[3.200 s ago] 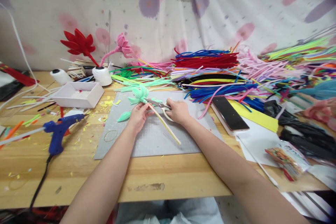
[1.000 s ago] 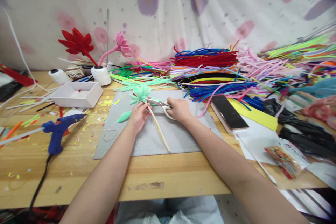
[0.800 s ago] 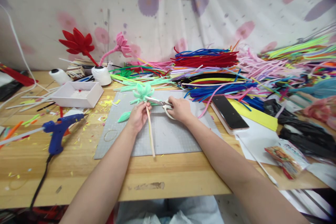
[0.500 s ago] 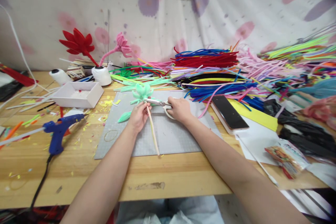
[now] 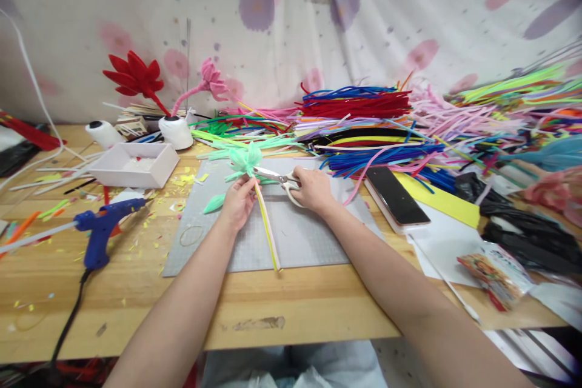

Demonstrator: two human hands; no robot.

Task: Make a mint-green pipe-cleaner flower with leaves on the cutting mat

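Observation:
My left hand (image 5: 240,201) pinches a mint-green pipe-cleaner flower (image 5: 246,159) just under its bloom. The flower's pale pink and yellow stem (image 5: 267,227) hangs down toward the mat's front edge. In my right hand (image 5: 313,188) is a pair of scissors (image 5: 287,182) with pale handles. Their blades point left and reach the base of the green petals; whether they touch is too small to tell. A loose mint-green petal (image 5: 214,204) lies on the grey cutting mat (image 5: 313,236), left of my left hand.
A blue glue gun (image 5: 100,227) and a white box (image 5: 136,165) are at left, among yellow scraps. Red and pink flowers stand in a white spool (image 5: 176,132). Pipe-cleaner bundles (image 5: 359,103) line the back. A phone (image 5: 396,194) and a snack packet (image 5: 495,273) lie right.
The green bloom has turned slightly, and its stem has twisted so more yellow shows. The scissor blades have shifted a little and look more parted. Both hands stay nearly in place.

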